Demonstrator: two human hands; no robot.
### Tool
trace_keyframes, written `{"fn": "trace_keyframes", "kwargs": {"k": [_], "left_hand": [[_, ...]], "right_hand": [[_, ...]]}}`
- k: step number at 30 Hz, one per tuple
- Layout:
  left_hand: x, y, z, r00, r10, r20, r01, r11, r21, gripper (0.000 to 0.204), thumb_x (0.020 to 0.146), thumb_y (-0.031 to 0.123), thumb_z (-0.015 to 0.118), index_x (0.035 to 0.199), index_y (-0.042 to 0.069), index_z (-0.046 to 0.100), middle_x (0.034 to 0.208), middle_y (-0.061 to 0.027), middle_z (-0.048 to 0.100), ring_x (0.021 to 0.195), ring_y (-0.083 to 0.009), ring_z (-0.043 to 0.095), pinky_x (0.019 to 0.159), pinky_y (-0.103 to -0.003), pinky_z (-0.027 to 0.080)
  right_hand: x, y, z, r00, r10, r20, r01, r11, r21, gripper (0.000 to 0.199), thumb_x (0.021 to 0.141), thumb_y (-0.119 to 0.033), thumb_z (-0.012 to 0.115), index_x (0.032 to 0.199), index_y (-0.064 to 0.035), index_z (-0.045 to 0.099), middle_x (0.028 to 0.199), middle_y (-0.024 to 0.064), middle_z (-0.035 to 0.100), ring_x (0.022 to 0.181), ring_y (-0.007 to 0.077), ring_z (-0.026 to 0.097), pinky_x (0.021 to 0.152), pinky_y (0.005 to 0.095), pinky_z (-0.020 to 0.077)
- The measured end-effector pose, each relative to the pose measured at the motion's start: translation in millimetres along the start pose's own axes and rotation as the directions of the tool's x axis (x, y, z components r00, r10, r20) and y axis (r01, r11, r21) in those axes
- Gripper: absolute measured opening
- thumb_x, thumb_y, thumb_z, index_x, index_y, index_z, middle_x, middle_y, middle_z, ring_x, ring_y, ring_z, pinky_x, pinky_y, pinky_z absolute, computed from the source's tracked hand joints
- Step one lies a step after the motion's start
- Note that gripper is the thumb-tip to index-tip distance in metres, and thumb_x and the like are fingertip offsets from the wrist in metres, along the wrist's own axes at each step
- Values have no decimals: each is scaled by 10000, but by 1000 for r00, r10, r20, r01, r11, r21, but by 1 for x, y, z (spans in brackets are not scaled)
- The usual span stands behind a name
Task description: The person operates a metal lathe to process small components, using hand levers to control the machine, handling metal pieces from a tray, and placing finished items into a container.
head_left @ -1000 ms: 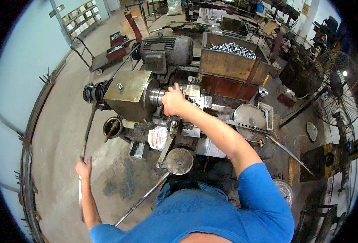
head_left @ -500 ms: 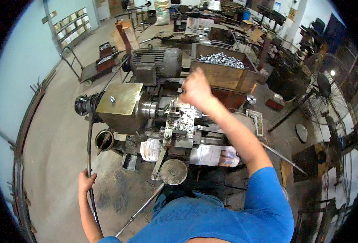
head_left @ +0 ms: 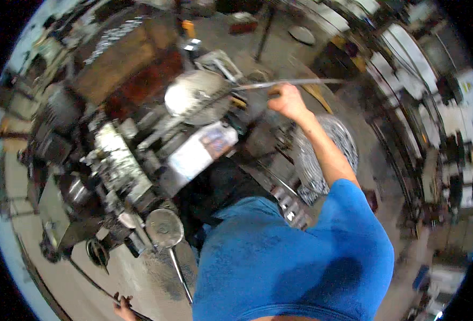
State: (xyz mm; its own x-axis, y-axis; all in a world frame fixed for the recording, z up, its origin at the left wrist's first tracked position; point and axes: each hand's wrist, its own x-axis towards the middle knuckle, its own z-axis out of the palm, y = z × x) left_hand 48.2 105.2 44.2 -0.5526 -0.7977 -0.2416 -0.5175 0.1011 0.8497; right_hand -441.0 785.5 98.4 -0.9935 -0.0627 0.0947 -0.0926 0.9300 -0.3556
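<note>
My left hand (head_left: 123,307), partly cut off by the lower edge, is curled around a long dark rod (head_left: 94,282) that runs from the lathe-like machine. My right hand (head_left: 287,101) is raised to the right of the machine, its fingers curled in. It is just beneath a long metal bar (head_left: 317,82); whether they touch is unclear. Blur hides what the fingers hold, if anything. Left of it lies a round pale pan (head_left: 185,95). The machine's chip-covered slide (head_left: 121,155) stands further left, beside a printed paper sheet (head_left: 199,152).
Below my right forearm sits a round basin (head_left: 356,150) with many small metal parts. A wooden bin (head_left: 116,67) of shiny parts stands behind the machine. A round metal plate (head_left: 164,227) with a rod (head_left: 180,275) is close to my body.
My view has swung to the right. My right hand has left the machine's slide and moved right, to the metal bar. My left hand stays on the dark rod, now near the lower edge.
</note>
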Motion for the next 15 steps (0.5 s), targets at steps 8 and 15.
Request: {"fn": "trace_keyframes", "kwargs": {"k": [8, 15], "left_hand": [[25, 9, 24, 989, -127, 73, 131, 990, -50, 328, 821, 118, 555, 1116, -14, 498, 788, -82, 526, 656, -175, 540, 632, -301, 495], [25, 20, 29, 987, -138, 82, 143, 987, -69, 332, 816, 125, 559, 1107, -23, 497, 802, -91, 542, 662, -177, 556, 626, -292, 490]], "right_hand": [[-231, 269, 78, 775, 624, 97, -534, 730, -427, 323, 634, -282, 583, 861, -57, 633, 931, 193, 617, 900, 340, 590, 789, 413, 483], [-253, 260, 71, 607, 784, 129, -690, 601, -403, 374, 618, -272, 610, 906, -33, 626, 1008, 171, 606, 951, 301, 583, 830, 363, 470]]}}
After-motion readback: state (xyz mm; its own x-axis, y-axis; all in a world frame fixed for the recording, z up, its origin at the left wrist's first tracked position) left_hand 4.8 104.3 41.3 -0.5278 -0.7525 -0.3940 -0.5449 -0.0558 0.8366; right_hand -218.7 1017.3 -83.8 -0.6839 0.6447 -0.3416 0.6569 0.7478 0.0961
